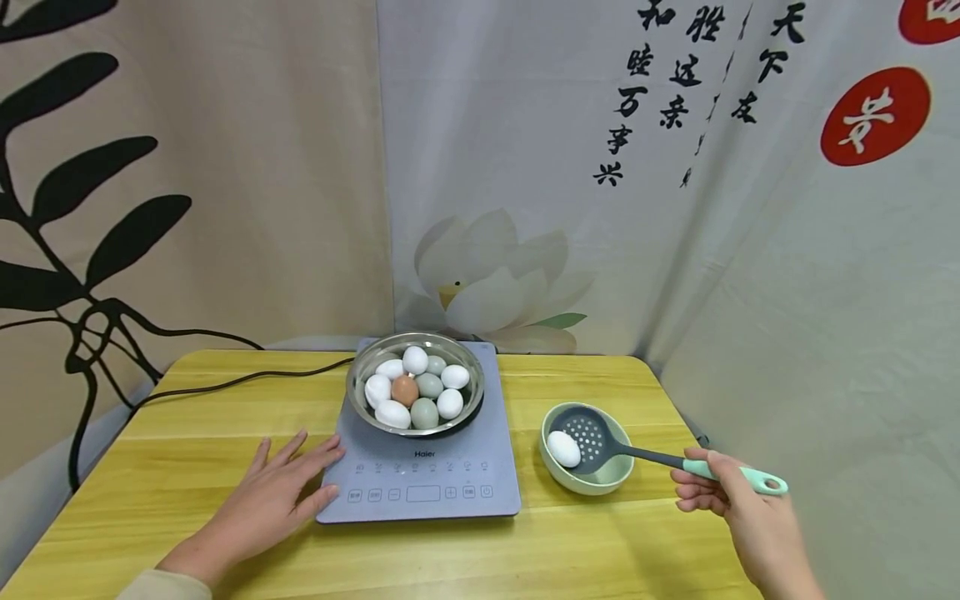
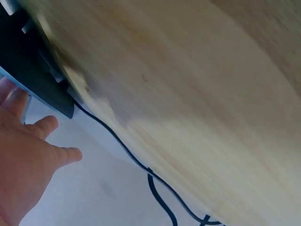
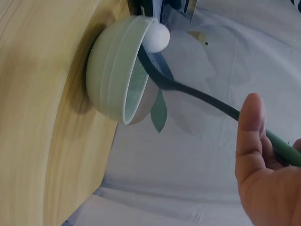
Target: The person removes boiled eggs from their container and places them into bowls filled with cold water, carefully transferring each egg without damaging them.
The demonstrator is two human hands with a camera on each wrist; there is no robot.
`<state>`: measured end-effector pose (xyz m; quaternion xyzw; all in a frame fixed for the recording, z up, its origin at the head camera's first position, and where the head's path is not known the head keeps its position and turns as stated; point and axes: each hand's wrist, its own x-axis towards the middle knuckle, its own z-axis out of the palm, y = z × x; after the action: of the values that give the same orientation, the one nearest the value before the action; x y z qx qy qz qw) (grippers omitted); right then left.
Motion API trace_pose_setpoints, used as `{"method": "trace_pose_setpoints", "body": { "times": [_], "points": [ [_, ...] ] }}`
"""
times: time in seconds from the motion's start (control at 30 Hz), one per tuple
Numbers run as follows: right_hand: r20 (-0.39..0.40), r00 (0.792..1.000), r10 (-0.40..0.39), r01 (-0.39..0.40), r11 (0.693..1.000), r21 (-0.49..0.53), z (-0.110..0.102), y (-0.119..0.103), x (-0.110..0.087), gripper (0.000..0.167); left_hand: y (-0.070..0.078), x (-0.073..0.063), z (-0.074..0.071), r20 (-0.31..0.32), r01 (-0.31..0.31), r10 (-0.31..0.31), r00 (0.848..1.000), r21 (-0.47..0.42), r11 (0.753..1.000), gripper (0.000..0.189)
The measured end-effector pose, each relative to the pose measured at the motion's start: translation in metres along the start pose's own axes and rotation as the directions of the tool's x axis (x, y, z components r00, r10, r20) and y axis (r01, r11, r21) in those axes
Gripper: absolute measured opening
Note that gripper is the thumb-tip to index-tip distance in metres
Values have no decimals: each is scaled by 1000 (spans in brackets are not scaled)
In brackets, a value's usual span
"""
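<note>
My right hand (image 1: 738, 496) grips the mint-green handle of a dark grey slotted ladle (image 1: 588, 437). The ladle's perforated head is over a light green bowl (image 1: 553, 475). A white egg (image 1: 563, 449) lies by the ladle's head at the bowl's left side; in the right wrist view the egg (image 3: 156, 37) shows at the rim. My left hand (image 1: 270, 496), fingers spread, rests at the left edge of a grey-blue induction cooktop (image 1: 420, 508). On the cooktop stands a steel pan (image 1: 471, 358) holding several eggs (image 1: 429, 385), white, pale green and one brown.
A black cord (image 1: 247, 379) runs from behind the cooktop across the wooden table (image 1: 592, 550) to the left. Printed curtains (image 1: 525, 150) hang close behind the table's back edge and along its right side.
</note>
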<state>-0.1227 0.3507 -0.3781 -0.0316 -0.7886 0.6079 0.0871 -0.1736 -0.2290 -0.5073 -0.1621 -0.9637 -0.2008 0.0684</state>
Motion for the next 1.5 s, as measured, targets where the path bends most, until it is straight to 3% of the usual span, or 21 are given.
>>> {"method": "trace_pose_setpoints", "body": {
  "times": [0.17, 0.3, 0.47, 0.53, 0.6, 0.63, 0.73, 0.77, 0.87, 0.93, 1.0, 1.07, 1.13, 1.17, 1.23, 1.3, 1.33, 1.4, 1.47, 1.5],
  "points": [
    [-18, 999, -27, 26, 996, -86, 15, -6, -11, 45, 1, -1, 0, -3, 2, -2, 1000, -3, 1000, 60],
    [-27, 991, -132, 125, 976, -180, 32, -8, -22, 34, 1, -1, 0, -2, 4, -4, 1000, -11, 1000, 59],
    [-38, 968, -250, 218, 900, -378, 53, -5, -39, 23, 0, -1, 0, 6, 8, -8, 1000, -21, 1000, 60],
    [-12, 941, -338, 295, 838, -458, 58, 0, -42, 18, 0, -1, 0, 1, 3, -3, 1000, -19, 1000, 60],
    [54, 881, -470, 422, 729, -538, 60, 7, -43, 19, 0, -1, 0, -7, -2, 2, 1000, -19, 1000, 59],
    [97, 834, -542, 494, 659, -567, 60, 10, -42, 23, 0, -1, 0, -10, -3, 3, 1000, -21, 1000, 59],
    [238, 659, -713, 691, 449, -567, 59, 21, -38, 35, 0, -1, 0, -11, -3, 3, 1000, -25, 1000, 58],
    [270, 611, -744, 731, 401, -552, 58, 24, -36, 33, 0, -1, 0, -8, 1, -1, 1000, -30, 1000, 59],
    [326, 507, -798, 813, 317, -487, 58, 29, -31, 24, -1, -1, 0, 3, 8, -8, 1000, -35, 999, 59],
    [338, 464, -819, 835, 278, -475, 56, 28, -28, 32, -1, -1, 0, 1, 4, -4, 1000, -30, 1000, 60],
    [342, 440, -830, 846, 256, -467, 53, 23, -26, 38, -1, -1, 0, -8, -6, 5, 1000, -23, 1000, 60],
    [327, 402, -856, 863, 234, -448, 50, 15, -21, 41, -1, -1, 0, -11, -8, 8, 1000, -22, 1000, 60],
    [274, 387, -880, 873, 255, -415, 48, 4, -15, 38, -2, -1, 0, -10, -8, 7, 1000, -24, 1000, 60],
    [237, 397, -887, 876, 289, -386, 48, -1, -12, 33, -2, -1, 0, -7, -2, 2, 1000, -27, 1000, 60],
    [151, 462, -874, 867, 408, -287, 50, -12, -6, 23, -2, -1, -1, -1, 3, -3, 1000, -30, 1000, 60],
    [82, 551, -830, 834, 544, -98, 56, -23, 1, 21, -2, -1, -1, 1, 6, -6, 1000, -29, 1000, 60],
    [63, 590, -805, 806, 592, 0, 61, -28, 5, 24, -2, -1, -2, 3, 6, -6, 1000, -28, 1000, 60],
    [56, 642, -765, 754, 643, 136, 75, -39, 13, 29, -2, -1, -1, 1, 4, -4, 1000, -25, 1000, 60],
    [88, 633, -769, 744, 636, 208, 94, -46, 25, 30, -2, -1, -1, 4, 8, -8, 1000, -26, 1000, 60],
    [111, 623, -775, 751, 631, 193, 105, -48, 30, 30, -2, -1, 0, 2, 6, -6, 1000, -23, 1000, 60]
  ]
}}
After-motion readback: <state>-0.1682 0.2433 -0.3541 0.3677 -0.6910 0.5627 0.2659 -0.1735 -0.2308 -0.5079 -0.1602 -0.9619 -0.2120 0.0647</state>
